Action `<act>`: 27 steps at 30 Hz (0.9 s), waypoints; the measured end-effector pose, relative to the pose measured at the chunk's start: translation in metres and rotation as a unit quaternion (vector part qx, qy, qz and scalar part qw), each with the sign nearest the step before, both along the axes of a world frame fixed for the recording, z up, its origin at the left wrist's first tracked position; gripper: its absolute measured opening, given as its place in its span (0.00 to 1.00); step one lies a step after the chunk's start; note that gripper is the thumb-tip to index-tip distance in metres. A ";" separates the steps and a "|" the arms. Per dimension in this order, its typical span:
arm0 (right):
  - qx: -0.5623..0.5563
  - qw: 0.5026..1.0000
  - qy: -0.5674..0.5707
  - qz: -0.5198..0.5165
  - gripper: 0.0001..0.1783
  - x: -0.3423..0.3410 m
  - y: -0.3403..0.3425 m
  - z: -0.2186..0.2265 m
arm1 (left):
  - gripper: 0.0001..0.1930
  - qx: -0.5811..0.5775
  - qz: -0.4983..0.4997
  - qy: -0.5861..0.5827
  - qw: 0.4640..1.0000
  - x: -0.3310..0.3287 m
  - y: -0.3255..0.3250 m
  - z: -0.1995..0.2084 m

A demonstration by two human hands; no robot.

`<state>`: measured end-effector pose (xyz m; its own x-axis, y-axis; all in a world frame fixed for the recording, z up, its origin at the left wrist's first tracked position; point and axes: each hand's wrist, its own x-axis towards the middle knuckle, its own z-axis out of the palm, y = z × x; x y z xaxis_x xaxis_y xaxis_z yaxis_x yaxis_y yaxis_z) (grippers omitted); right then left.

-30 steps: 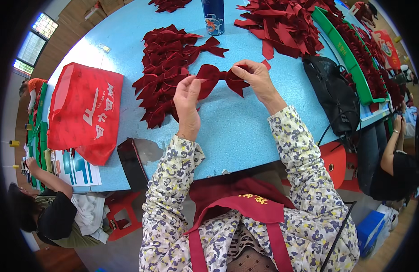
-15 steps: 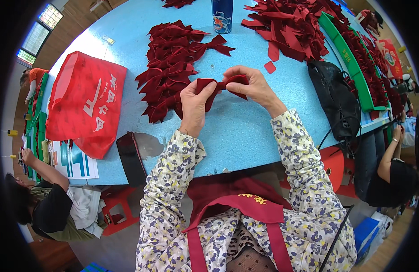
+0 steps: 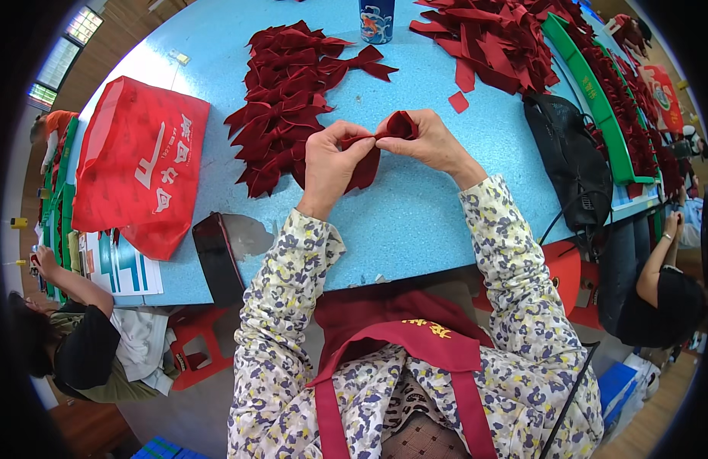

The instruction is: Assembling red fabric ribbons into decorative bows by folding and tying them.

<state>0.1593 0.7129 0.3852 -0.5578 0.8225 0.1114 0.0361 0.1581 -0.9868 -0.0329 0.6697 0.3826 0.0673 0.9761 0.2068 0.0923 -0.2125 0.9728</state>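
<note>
A dark red ribbon bow [image 3: 365,174] is held between my two hands over the blue table. My left hand [image 3: 330,162] pinches it near the middle, thumb against the fingers. Close beside it, my right hand [image 3: 433,145] grips the other loop, which curls up above its thumb. The fingers of both hands partly cover the bow's centre. Just beyond my left hand lies a stack of finished-looking red bows [image 3: 281,107] in overlapping rows. One bow [image 3: 362,65] sticks out to the right of that stack.
Loose red ribbon pieces [image 3: 492,46] are heaped at the far right, near a green tray [image 3: 591,99] of bows. A black bag [image 3: 564,157] lies at the right edge. On the left stand a red bag [image 3: 140,168] and a dark pouch [image 3: 218,260]. A blue cup [image 3: 377,23] stands far ahead.
My hands have come closer together on the bow, and its right loop now stands up curled instead of stretched sideways. The view has shifted slightly.
</note>
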 end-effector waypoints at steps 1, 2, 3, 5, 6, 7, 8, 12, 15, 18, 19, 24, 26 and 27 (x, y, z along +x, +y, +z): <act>0.003 1.000 -0.012 0.002 0.11 0.002 0.002 -0.001 | 0.07 0.073 0.011 0.089 0.993 0.001 0.001 0.000; 0.007 1.000 -0.024 0.004 0.11 0.003 0.003 -0.002 | 0.07 0.073 0.010 0.089 0.993 0.002 0.001 0.000; 0.006 1.000 -0.024 0.004 0.11 0.004 0.003 -0.003 | 0.06 0.151 0.041 0.154 0.976 0.003 0.002 0.001; 0.025 0.999 -0.027 -0.010 0.11 0.002 0.003 -0.001 | 0.05 0.303 0.103 0.278 0.906 0.006 0.002 0.005; 0.034 0.999 -0.028 -0.016 0.11 0.002 0.003 -0.001 | 0.05 0.302 0.103 0.278 0.906 0.008 0.002 0.002; 0.034 0.999 -0.027 -0.017 0.11 0.002 0.002 -0.001 | 0.05 0.221 0.099 0.172 0.955 0.010 0.001 -0.002; 0.021 1.000 -0.013 -0.020 0.11 0.002 0.001 -0.003 | 0.05 0.134 0.094 0.063 0.984 0.012 0.001 -0.005; -0.012 0.999 0.019 -0.035 0.12 0.006 -0.002 -0.005 | 0.07 0.060 0.147 -0.094 0.983 0.016 0.000 -0.001; -0.019 0.998 0.022 -0.050 0.12 0.010 0.000 -0.003 | 0.08 0.072 0.178 -0.142 0.971 0.017 -0.001 0.001; -0.024 0.997 0.028 -0.065 0.12 0.014 0.002 -0.003 | 0.09 0.077 0.177 -0.192 0.962 0.018 -0.002 0.003; -0.023 0.997 0.028 -0.064 0.12 0.013 0.002 -0.002 | 0.08 0.061 0.182 -0.152 0.970 0.019 -0.003 0.004; -0.017 0.996 0.039 -0.076 0.11 0.002 -0.001 0.011 | 0.06 0.032 0.197 -0.036 0.979 0.010 -0.009 0.008; -0.010 0.995 0.038 -0.094 0.11 0.000 0.001 0.019 | 0.05 0.039 0.203 -0.020 0.978 0.004 -0.012 0.019; -0.005 0.995 0.037 -0.091 0.11 0.000 0.003 0.023 | 0.04 0.105 0.231 0.025 0.967 0.000 -0.013 0.025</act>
